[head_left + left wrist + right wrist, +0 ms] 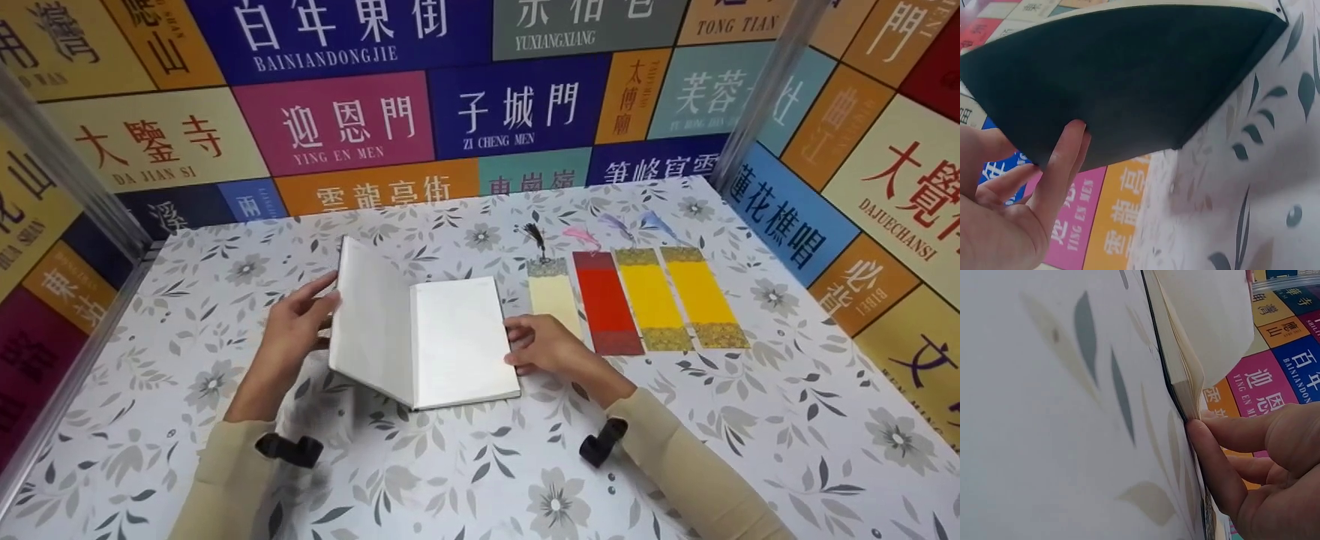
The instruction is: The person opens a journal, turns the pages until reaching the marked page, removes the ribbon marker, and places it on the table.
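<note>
A notebook with a dark cover lies open at blank white pages on the table. Its front cover side is tilted up at the left. My left hand holds that raised side by its outer edge, one finger lying along the dark outside in the left wrist view. At the opposite side, my right hand pinches the right edge of the notebook between thumb and finger. The right wrist view shows the page block with some sheets bowed apart near those fingertips.
Right of the notebook lie several tasselled bookmarks: a cream one partly behind my right hand, a red one and yellow ones. A flower-patterned cloth covers the table. Walls with colourful Chinese signs enclose the back and sides.
</note>
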`<state>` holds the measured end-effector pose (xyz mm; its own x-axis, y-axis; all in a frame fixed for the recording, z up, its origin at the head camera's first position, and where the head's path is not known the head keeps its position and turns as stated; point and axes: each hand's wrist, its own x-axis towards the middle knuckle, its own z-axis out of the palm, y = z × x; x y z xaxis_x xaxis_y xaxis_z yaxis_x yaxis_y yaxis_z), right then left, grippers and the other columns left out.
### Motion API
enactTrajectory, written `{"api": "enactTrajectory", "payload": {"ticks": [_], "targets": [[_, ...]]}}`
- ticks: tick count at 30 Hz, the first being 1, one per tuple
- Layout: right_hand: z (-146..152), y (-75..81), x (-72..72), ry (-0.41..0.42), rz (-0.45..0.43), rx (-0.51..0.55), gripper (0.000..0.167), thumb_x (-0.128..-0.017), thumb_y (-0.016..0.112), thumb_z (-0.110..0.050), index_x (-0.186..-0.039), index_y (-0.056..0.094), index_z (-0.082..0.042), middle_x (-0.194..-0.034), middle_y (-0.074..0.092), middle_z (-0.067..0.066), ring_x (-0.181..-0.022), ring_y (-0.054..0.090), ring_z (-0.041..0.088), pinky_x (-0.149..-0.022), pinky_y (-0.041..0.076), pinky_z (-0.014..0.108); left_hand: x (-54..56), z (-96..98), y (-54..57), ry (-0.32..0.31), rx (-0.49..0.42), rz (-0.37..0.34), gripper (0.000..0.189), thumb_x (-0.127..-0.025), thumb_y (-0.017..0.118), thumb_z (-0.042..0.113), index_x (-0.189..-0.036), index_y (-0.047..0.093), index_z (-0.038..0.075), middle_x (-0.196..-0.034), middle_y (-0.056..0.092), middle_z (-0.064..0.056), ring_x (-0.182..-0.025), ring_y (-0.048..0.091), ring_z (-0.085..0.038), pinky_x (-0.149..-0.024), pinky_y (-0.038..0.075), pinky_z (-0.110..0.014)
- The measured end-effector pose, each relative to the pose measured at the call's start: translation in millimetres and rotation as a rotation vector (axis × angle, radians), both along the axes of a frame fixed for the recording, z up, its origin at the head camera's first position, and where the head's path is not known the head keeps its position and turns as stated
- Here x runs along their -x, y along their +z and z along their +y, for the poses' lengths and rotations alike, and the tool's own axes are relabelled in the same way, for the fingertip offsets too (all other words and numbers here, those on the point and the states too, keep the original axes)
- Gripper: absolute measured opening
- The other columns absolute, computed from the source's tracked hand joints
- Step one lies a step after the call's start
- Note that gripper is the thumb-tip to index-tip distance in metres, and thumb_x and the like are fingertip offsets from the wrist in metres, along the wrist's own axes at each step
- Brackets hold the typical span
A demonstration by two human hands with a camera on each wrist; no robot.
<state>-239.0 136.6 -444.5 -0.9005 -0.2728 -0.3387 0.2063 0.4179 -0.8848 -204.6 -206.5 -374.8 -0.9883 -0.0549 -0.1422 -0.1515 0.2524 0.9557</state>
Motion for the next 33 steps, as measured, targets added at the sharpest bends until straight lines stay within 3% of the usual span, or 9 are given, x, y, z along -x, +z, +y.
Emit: {"api": "enactTrajectory", "payload": {"ticks": [4, 7, 10, 14, 18, 26, 29, 33], "targets": [[1, -1.2, 3.7, -0.015, -0.018, 0.024, 0.05, -0.095, 0.063, -0.002, -0.145, 0.051, -0.001, -0.121, 0.06, 0.017, -0.092, 0.065, 0.018, -0.076, 0.062, 0.031, -3.3, 10.6, 2.6, -0.079, -0.002, 0.03, 0.051, -0.106, 0.048, 0.036, -0.155, 0.039, 0.026, -0.15, 0.052, -0.013, -0.11, 0.07, -0.013, -0.087, 0.06, -0.032], [4, -1.1, 5.9, -0.038, -0.064, 0.046, 0.043, -0.101, 0.058, -0.015, -0.143, 0.054, -0.004, -0.123, 0.064, 0.016, -0.097, 0.068, 0.018, -0.077, 0.062, 0.029, -5.5, 21.0, -0.6, -0.155, -0.018, 0.084, 0.051, -0.107, 0.045, 0.033, -0.157, 0.035, 0.024, -0.156, 0.046, -0.012, -0.127, 0.062, -0.026, -0.099, 0.056, -0.039], [5, 0.1, 6.4, -0.047, -0.097, 0.093, 0.045, -0.104, 0.054, -0.028, -0.141, 0.056, -0.003, -0.123, 0.065, 0.017, -0.1, 0.066, 0.018, -0.076, 0.062, 0.029, -6.9, 31.2, -7.8, -0.248, 0.004, 0.151, 0.053, -0.109, 0.038, 0.033, -0.159, 0.027, 0.019, -0.163, 0.035, -0.013, -0.141, 0.048, -0.034, -0.113, 0.044, -0.049], [6, 0.3, 7.4, -0.02, -0.094, 0.141, 0.052, -0.106, 0.047, -0.037, -0.14, 0.055, 0.0, -0.126, 0.062, 0.018, -0.101, 0.063, 0.019, -0.076, 0.062, 0.031, -8.5, 47.1, -15.6, -0.362, 0.096, 0.206, 0.055, -0.111, 0.028, 0.034, -0.161, 0.016, 0.015, -0.169, 0.017, -0.01, -0.155, 0.022, -0.03, -0.126, 0.019, -0.051], [8, -0.3, 8.7, 0.001, -0.088, 0.15, 0.056, -0.108, 0.039, -0.042, -0.142, 0.053, -0.001, -0.129, 0.06, 0.019, -0.106, 0.063, 0.022, -0.079, 0.062, 0.032, -11.1, 63.6, -21.9, -0.449, 0.219, 0.188, 0.058, -0.111, 0.027, 0.038, -0.162, 0.009, 0.018, -0.17, 0.01, -0.007, -0.158, 0.01, -0.026, -0.128, 0.011, -0.047], [12, -2.2, 8.7, 0.013, -0.079, 0.174, 0.056, -0.109, 0.034, -0.04, -0.144, 0.051, 0.001, -0.129, 0.061, 0.019, -0.104, 0.065, 0.02, -0.08, 0.062, 0.035, -11.3, 96.3, -32.7, -0.616, 0.438, 0.133, 0.066, -0.105, 0.047, 0.043, -0.161, 0.017, 0.025, -0.169, 0.006, -0.017, -0.156, 0.007, -0.038, -0.125, 0.01, -0.061], [10, -3.1, 7.1, 0.017, -0.064, 0.165, 0.054, -0.108, 0.039, -0.038, -0.143, 0.052, 0.001, -0.13, 0.062, 0.019, -0.104, 0.065, 0.021, -0.079, 0.062, 0.035, -9.9, 107.4, -35.6, -0.66, 0.539, 0.094, 0.066, -0.104, 0.05, 0.042, -0.16, 0.021, 0.026, -0.169, 0.006, -0.017, -0.156, 0.003, -0.042, -0.122, 0.001, -0.068], [7, -3.1, 2.6, 0.013, -0.035, 0.104, 0.051, -0.103, 0.055, -0.029, -0.146, 0.049, 0.0, -0.133, 0.061, 0.021, -0.111, 0.065, 0.025, -0.08, 0.062, 0.035, -7.1, 116.9, -40.2, -0.681, 0.661, 0.054, 0.065, -0.102, 0.055, 0.038, -0.159, 0.027, 0.024, -0.169, 0.009, -0.016, -0.155, 0.001, -0.045, -0.117, -0.005, -0.074]]}}
